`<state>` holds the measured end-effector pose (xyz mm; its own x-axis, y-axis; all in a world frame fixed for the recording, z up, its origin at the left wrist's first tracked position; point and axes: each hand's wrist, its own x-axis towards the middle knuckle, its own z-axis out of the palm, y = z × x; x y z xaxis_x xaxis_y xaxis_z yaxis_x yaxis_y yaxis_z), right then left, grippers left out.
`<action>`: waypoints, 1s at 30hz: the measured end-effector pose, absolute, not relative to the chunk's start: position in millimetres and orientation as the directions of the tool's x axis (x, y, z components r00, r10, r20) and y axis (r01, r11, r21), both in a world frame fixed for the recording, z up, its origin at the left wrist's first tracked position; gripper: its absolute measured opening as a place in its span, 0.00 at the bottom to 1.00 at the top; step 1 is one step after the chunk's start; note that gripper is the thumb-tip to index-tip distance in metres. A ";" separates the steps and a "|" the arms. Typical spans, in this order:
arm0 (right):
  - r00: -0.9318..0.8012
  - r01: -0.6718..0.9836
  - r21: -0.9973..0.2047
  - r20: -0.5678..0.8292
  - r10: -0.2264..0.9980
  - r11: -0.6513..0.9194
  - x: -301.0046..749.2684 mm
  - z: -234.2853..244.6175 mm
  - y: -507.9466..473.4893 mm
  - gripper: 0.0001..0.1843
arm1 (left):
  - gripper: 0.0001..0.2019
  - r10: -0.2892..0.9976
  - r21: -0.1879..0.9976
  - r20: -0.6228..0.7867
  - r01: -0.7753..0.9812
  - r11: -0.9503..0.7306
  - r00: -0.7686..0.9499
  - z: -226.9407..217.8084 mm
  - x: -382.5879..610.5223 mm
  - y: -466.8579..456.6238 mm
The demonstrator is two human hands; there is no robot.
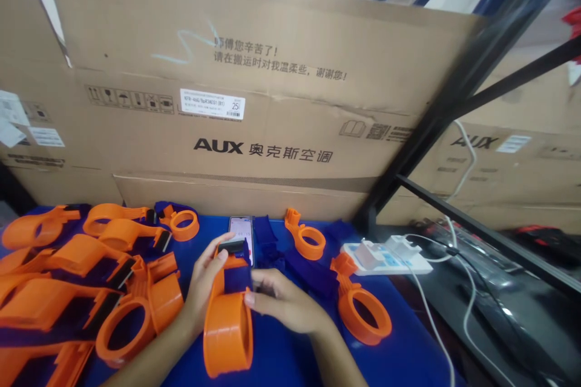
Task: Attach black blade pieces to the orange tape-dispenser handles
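My left hand grips an orange plastic ring-shaped part at its upper end, thumb near a black clip. My right hand pinches a dark blue strap that runs across the part. Both hands are closed on it over the blue table. A phone lies just behind the part.
Several orange parts with blue straps are piled at the left. Loose orange rings and blue straps lie to the right. A white power strip with cables sits at the table's right edge. Cardboard boxes wall the back.
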<state>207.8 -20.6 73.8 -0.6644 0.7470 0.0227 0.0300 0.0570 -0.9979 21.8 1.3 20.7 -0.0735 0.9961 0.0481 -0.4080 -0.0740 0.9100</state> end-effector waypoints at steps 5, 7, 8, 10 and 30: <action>-0.670 0.050 -0.999 -0.019 0.742 0.019 214.6 65.2 -16.7 0.20 | 0.21 0.992 0.937 0.098 -0.330 -0.119 -0.079 26.9 17.2 -4.9; -0.661 0.063 -0.998 -0.048 0.749 -0.008 211.9 60.4 -17.4 0.21 | 0.20 0.989 0.944 0.138 -0.294 -0.147 -0.051 28.2 16.2 -7.8; -0.637 0.087 -0.996 -0.063 0.769 -0.010 210.3 58.2 -17.9 0.21 | 0.20 0.987 0.945 0.158 -0.284 -0.162 -0.038 27.9 16.4 -9.6; -0.553 0.142 -0.990 -0.083 0.829 -0.005 207.2 54.2 -18.3 0.21 | 0.19 0.982 0.945 0.190 -0.270 -0.183 0.000 25.6 18.4 -13.6; -0.397 0.162 -0.986 -0.019 0.918 0.050 193.1 45.2 -20.8 0.21 | 0.19 0.996 0.837 -0.074 -0.539 0.093 0.057 46.6 29.9 -22.3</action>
<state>193.1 -20.8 45.2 -0.3967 0.9177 -0.0189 0.1616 0.0496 -0.9856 29.9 -22.3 46.6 0.0566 0.9957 -0.0740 -0.5390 0.0928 0.8372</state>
